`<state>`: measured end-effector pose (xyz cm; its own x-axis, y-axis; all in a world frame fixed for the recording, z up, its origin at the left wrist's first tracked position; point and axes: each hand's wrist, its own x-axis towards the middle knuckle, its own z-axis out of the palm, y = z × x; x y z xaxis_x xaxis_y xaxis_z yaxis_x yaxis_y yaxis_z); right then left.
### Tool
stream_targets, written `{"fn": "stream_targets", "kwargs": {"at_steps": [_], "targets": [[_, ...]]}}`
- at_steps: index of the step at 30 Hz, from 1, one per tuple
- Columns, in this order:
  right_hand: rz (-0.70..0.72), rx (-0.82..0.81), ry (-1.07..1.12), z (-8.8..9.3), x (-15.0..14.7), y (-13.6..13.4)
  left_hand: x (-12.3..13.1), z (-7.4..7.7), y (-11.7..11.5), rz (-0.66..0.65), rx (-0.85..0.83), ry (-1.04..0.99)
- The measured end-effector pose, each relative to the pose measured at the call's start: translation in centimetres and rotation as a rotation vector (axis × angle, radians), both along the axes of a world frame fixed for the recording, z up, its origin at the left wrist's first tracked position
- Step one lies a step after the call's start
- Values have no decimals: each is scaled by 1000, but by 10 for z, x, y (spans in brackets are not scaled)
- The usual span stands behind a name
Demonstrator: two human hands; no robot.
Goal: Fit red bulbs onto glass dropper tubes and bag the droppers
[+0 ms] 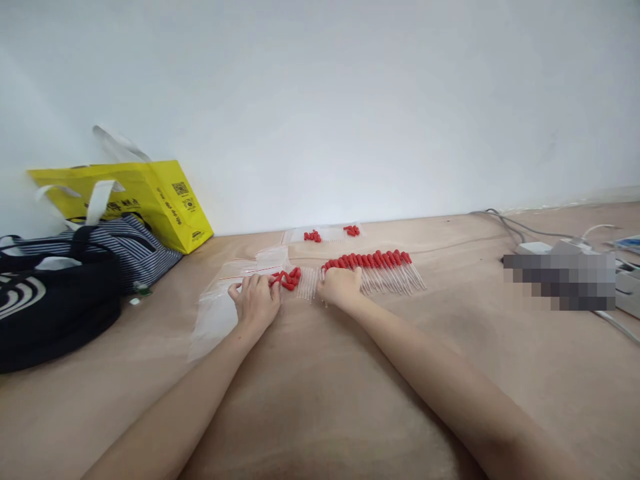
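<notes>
My left hand (pixel 256 298) rests on a clear zip bag (pixel 220 303), its fingers curled around a small cluster of red-capped glass droppers (pixel 289 279). My right hand (pixel 341 287) is closed over the tips of the same bundle, just left of a long row of red-capped droppers (pixel 380 268) lying side by side on the wooden table (pixel 320 373). Farther back lies another clear bag with a few red caps (pixel 330 233) in it.
A yellow paper bag (pixel 150 197) leans on the wall at the left, with a striped bag (pixel 125 247) and a black bag (pixel 50 307) in front of it. Cables and grey devices (pixel 560 257) sit at the right.
</notes>
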<state>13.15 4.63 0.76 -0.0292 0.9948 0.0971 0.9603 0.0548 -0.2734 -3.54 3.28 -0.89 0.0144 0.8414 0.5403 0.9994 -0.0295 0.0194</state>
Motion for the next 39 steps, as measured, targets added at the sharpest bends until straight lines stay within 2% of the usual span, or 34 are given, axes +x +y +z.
{"fn": "stream_targets", "kwargs": {"at_steps": [3,5,8,11,16,21,26,39], "targets": [[36,147,12,-2,17,-12,6,2,-12,-112,30,-26],[102,227,40,-7,33,-23,12,3,-24,-288,-3,-38],[266,337,113,-19,64,-44,23,5,-42,-597,-137,-15],[389,431,182,-31,92,-63,31,5,-54,-715,-221,-25],[463,389,236,-39,114,-77,36,1,-53,-730,-207,-50],[481,356,296,-38,103,-76,41,-3,-49,-676,-157,-103],[559,376,348,-37,89,-80,49,-5,-52,-613,-215,-204],[618,388,309,-39,85,-82,56,-8,-57,-626,-317,-352]]}}
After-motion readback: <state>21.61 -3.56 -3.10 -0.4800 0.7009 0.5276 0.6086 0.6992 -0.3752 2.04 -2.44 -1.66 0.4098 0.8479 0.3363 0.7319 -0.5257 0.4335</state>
